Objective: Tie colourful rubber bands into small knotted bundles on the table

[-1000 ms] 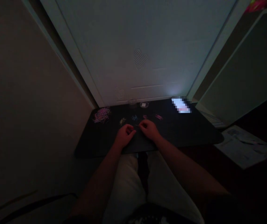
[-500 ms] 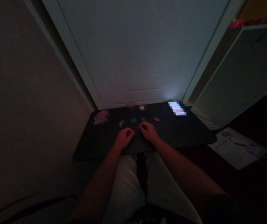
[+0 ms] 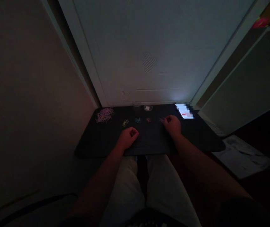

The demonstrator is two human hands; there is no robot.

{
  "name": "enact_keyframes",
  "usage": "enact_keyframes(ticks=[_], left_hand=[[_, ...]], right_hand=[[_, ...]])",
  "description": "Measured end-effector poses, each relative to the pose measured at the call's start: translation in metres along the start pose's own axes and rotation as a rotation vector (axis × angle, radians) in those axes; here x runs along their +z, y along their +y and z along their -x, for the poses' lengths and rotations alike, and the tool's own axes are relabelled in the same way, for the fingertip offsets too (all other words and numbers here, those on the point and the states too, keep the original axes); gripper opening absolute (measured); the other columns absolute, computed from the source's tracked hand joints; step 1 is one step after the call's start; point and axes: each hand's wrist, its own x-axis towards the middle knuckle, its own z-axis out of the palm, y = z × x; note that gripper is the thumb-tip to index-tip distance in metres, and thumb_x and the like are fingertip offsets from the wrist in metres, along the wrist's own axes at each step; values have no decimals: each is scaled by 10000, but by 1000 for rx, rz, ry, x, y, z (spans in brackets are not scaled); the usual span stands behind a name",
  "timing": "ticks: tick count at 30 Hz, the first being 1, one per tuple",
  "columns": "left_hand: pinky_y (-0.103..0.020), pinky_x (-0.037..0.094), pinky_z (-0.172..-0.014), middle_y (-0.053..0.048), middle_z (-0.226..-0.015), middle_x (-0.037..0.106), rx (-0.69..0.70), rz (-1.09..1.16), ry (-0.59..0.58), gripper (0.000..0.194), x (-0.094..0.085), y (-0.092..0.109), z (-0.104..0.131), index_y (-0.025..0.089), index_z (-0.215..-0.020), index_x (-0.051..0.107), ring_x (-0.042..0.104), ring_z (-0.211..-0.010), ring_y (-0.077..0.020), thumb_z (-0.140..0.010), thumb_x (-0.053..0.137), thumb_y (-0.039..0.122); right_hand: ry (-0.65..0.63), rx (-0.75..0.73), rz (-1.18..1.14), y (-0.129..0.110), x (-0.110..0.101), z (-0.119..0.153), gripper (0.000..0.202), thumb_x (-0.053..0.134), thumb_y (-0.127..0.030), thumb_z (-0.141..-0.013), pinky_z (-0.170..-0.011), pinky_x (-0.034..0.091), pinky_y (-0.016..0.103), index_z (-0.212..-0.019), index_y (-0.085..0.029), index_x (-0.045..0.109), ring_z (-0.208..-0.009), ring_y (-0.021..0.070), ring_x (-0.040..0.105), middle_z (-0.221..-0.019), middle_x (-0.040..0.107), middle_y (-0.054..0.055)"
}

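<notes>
My right hand [image 3: 173, 125] is at a small group of pink-purple thin sticks [image 3: 161, 120], thumb and fingers pinched together at its edge. Whether a stick is between the fingertips is too dark to tell. Resting nearer the front edge, my left hand [image 3: 129, 138] has its fingers curled closed; what they hold, if anything, is hidden. Between and beyond the hands lie a yellowish group of sticks [image 3: 125, 123], a blue group [image 3: 138, 120] and a pink-red group [image 3: 148, 120]. A large mixed pile of sticks [image 3: 105, 115] spreads at the table's left.
The black table [image 3: 149, 143] stands against a pale panel with heart patterns. At its back are a clear container [image 3: 136, 105] and a round clear dish [image 3: 148, 108] with a white square. A lit phone [image 3: 185, 111] lies back right. Papers [image 3: 243, 156] lie beyond the right side.
My right hand has moved right, from near my left hand to the pink-purple group. A thin stick showed at its fingertips before. My left hand stays closed in nearly the same place.
</notes>
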Motion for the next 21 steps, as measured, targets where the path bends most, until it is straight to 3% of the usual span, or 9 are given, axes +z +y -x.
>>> enact_keyframes(ticks=[12,21], left_hand=[[-237,419,-564,-8,-715,629,8,-42,-15,180,1,0,1,178,-796,622,547,-612,-117,-770,548,340],[-238,419,-570,-8,-719,629,18,-97,-29,172,1,0,1,179,-797,617,543,-610,-115,-773,551,336]], right_hand=[[-92,-35,72,15,7,-5,225,502,-301,-772,-690,385,331,-815,-155,668,-778,221,537,-830,607,112],[-55,21,-42,19,6,-7,337,367,-220,-822,-792,382,362,-899,-130,682,-888,236,532,-933,612,141]])
